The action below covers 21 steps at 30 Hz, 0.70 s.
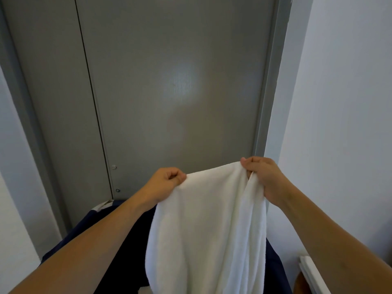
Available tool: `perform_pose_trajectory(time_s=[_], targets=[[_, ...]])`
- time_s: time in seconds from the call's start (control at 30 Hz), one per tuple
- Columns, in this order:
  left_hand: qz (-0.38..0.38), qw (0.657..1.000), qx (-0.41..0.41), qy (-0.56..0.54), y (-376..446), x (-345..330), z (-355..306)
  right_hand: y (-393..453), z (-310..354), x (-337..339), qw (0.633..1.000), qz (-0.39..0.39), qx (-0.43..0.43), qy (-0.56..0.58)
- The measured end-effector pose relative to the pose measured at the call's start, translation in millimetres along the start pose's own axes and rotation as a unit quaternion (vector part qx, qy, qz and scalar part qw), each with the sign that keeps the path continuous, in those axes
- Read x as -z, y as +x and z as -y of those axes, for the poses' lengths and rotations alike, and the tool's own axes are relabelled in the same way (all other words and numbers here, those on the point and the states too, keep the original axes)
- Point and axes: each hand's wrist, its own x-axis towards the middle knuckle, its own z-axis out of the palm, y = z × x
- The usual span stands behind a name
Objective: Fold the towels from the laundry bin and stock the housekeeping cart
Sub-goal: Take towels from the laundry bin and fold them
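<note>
A white terry towel (207,225) hangs in front of me, held up by its top edge. My left hand (167,179) pinches the towel's upper left corner with curled fingers. My right hand (263,172) grips the upper right corner, where the cloth bunches into folds. The towel drapes down out of the bottom of the view and covers part of a dark navy fabric bin (101,228) below my arms.
A grey door (169,81) in a grey frame stands close ahead, with white walls (339,102) on both sides. A stack of folded white cloth (311,272) shows at the lower right, beside the navy bin.
</note>
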Motion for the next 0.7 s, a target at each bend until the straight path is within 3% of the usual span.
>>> perform_pose_trajectory(time_s=[0.2,0.3,0.53,0.7], targets=[[0.048,0.993,-0.099,0.035,-2.8,-19.7,-43.7,-11.0,-4.8,-29.6,0.976,0.150,0.034,-0.155],[0.071,0.988,-0.123,0.067,-4.1,-30.5,-51.9,-14.0,-11.5,-43.0,0.964,0.195,0.046,-0.174],[0.102,0.990,-0.076,0.060,0.6,-26.6,-29.4,-9.2,-15.7,-40.1,0.980,0.153,0.019,-0.125],[0.094,0.990,-0.005,0.103,-0.8,-1.3,4.1,7.7,-20.4,-5.2,0.998,0.036,-0.038,-0.031]])
